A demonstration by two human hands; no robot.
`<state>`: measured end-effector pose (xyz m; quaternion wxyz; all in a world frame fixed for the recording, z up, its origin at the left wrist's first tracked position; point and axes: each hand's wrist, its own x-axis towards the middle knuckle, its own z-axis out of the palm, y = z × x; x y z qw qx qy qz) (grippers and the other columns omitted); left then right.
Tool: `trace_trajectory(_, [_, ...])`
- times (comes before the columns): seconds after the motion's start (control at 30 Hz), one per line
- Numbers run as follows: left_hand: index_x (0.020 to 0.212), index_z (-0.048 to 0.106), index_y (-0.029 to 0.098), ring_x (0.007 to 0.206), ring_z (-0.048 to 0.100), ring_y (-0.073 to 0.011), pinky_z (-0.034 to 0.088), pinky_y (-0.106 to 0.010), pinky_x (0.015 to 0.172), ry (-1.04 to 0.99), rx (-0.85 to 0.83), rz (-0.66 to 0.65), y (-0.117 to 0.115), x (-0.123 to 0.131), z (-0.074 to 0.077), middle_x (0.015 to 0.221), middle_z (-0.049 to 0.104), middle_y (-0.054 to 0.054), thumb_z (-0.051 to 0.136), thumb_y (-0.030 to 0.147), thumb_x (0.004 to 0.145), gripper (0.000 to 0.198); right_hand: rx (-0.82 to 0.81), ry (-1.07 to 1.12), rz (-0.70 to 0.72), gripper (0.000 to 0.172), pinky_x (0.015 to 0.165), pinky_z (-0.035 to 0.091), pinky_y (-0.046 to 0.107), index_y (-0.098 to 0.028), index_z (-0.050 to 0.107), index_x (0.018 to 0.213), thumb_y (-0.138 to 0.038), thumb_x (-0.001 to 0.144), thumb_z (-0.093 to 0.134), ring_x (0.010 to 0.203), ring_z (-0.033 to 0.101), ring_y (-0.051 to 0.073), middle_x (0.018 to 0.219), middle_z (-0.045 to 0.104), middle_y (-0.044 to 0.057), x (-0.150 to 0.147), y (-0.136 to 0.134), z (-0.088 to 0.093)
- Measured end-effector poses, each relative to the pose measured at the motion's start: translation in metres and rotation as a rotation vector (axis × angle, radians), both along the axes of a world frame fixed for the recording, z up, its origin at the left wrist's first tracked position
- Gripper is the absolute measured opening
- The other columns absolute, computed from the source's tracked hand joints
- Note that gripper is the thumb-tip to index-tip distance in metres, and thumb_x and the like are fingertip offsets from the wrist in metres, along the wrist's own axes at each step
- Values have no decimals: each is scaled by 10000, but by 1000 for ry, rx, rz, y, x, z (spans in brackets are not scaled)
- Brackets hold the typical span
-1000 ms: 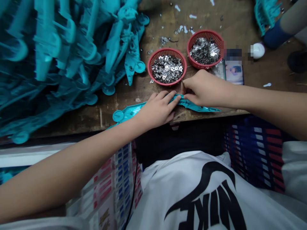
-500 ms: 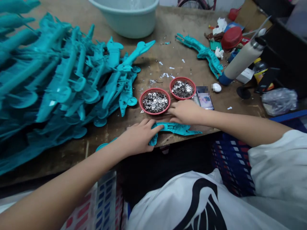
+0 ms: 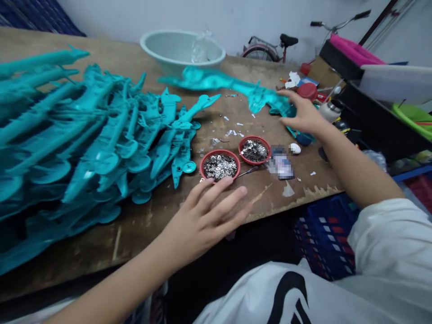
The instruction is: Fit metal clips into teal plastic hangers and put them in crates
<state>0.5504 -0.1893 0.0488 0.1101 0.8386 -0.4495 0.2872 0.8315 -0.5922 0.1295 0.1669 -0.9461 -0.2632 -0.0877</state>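
My left hand (image 3: pixel 205 211) hovers open, fingers spread, over the near edge of the wooden table (image 3: pixel 135 225), just in front of a red basket of small metal pieces (image 3: pixel 220 165). My right hand (image 3: pixel 302 114) reaches to the far right with fingers stretched out. A long teal plastic part (image 3: pixel 216 82), smeared by motion, lies in the air by its fingertips; whether they touch is unclear. A second red basket (image 3: pixel 254 150) stands beside the first. A thin tool (image 3: pixel 248 171) lies between the baskets.
A big heap of teal plastic parts (image 3: pixel 84 139) fills the table's left. A pale basin (image 3: pixel 182 49) stands at the back. More teal parts, a bottle (image 3: pixel 329 110) and clutter lie at the far right. A phone (image 3: pixel 281 165) lies by the baskets. Blue crates (image 3: pixel 324 234) stand below.
Both hands left the teal part at the table's edge. The right hand swung to the far right with the part, now blurred in the air; the left hand lifted and opened. The view tilted up.
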Motion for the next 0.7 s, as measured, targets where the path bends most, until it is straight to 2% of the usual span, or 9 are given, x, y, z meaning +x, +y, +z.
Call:
trace_trajectory(0.07, [1660,813,297,1788,593,-374,460,-566,1528,26,61,-1,1,6,-7,1768,803,-117,876,201,1150,523,66,-34,-216,1019,1528,490,703,-205,587,1942,-290,969,882,1752,659,496,1900,691,183,42,-23,-9])
trace_trajectory(0.13, [1587,849,284,1749,628,-400,531,-562,1436,61,108,6,2,12,-13,1760,814,-140,877,275,1166,422,120,7,-409,993,1545,472,661,-127,554,1953,-226,1006,837,1778,646,465,1943,642,223,73,-35,-23])
trace_trajectory(0.27, [1476,882,277,1719,666,-408,590,-559,1344,137,183,14,6,19,-22,1770,816,-151,896,323,1159,320,137,126,-691,766,1485,520,575,-87,644,1850,-160,1095,753,1718,705,423,1847,726,262,107,-34,-50])
trace_trajectory(0.37, [1417,891,280,1696,690,-410,602,-565,1339,184,208,28,9,21,-27,1773,817,-146,916,332,1144,279,104,188,-744,562,1418,533,515,-21,741,1692,-157,1146,728,1653,741,420,1756,765,334,119,-33,-62])
trace_trajectory(0.43, [1415,891,279,1695,692,-410,603,-561,1340,217,219,37,9,22,-30,1764,820,-150,925,328,1134,287,85,230,-752,517,1398,511,491,59,741,1638,-176,1177,733,1650,731,414,1753,730,404,123,-35,-68])
trace_trajectory(0.57, [1470,874,275,1700,686,-403,597,-543,1341,281,233,34,9,24,-36,1734,828,-149,938,307,1114,362,64,289,-793,582,1311,520,466,151,661,1651,-171,1178,767,1594,745,387,1751,668,488,127,-42,-77])
trace_trajectory(0.7, [1460,871,274,1694,687,-410,591,-543,1330,332,239,19,8,24,-38,1704,840,-140,918,312,1130,336,98,259,-768,734,1224,543,438,98,659,1702,-132,1062,934,1530,760,396,1716,714,440,129,-47,-86])
